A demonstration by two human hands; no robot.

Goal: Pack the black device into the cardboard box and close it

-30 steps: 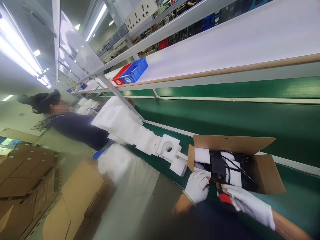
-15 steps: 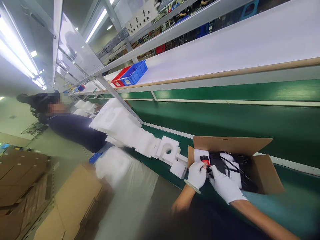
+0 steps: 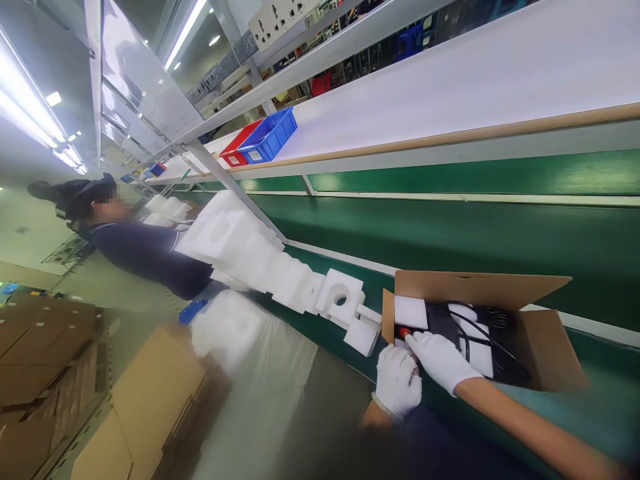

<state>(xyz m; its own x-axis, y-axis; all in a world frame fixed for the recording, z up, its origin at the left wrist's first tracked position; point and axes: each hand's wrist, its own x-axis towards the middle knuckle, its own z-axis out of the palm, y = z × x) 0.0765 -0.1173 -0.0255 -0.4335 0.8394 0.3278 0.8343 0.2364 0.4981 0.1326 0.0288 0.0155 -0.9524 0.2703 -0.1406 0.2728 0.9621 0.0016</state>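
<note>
An open cardboard box (image 3: 550, 350) holds white foam blocks (image 3: 410, 312), black parts and a looped black cable (image 3: 470, 319). My right hand (image 3: 443, 360), in a white glove, reaches into its left end. Its fingertips are closed on a small red-and-black part (image 3: 405, 331), mostly hidden below them. At the box's near left corner is my left hand (image 3: 399, 381), also gloved, with its fingers curled together. Whatever they may hold is hidden.
White foam pieces (image 3: 295, 283) line the green bench left of the box. A blue bin (image 3: 270, 137) and a red bin (image 3: 235, 150) stand on the shelf above. A person (image 3: 145, 250) works at the far left. Flattened cartons (image 3: 145, 400) lie below.
The red-and-black part has gone from between both hands down into the box's left end, under my right hand. My left hand has drawn back toward me, off that part.
</note>
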